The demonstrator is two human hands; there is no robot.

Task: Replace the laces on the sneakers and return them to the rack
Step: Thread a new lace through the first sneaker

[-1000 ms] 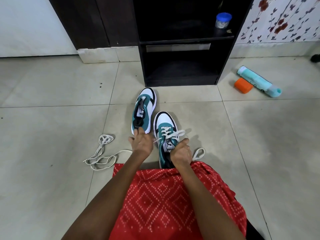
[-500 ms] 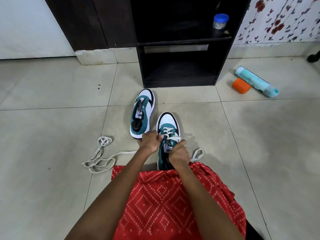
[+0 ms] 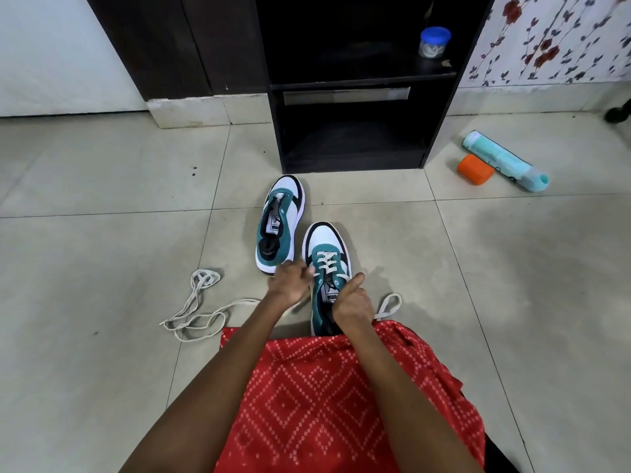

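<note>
Two teal, white and black sneakers stand on the tiled floor before a dark rack (image 3: 348, 162). The far sneaker (image 3: 281, 221) has no lace. The near sneaker (image 3: 326, 268) carries a cream lace (image 3: 326, 262) crossed through its front eyelets. My left hand (image 3: 290, 283) pinches that lace at the shoe's left side. My right hand (image 3: 351, 300) grips the shoe's right side and tongue, thumb up, and a loop of the lace's free end (image 3: 389, 305) lies beyond it. Another loose cream lace (image 3: 198, 308) lies tangled on the floor to the left.
A teal bottle (image 3: 503, 160) and an orange cap (image 3: 474, 169) lie on the floor right of the rack. A blue-lidded jar (image 3: 433, 42) stands on the rack's upper shelf. My red patterned garment (image 3: 341, 397) covers my lap below the hands.
My left hand moved from the far sneaker's heel to the near sneaker's left side. The lace, earlier drawn out to the right, now lies snug over the eyelets.
</note>
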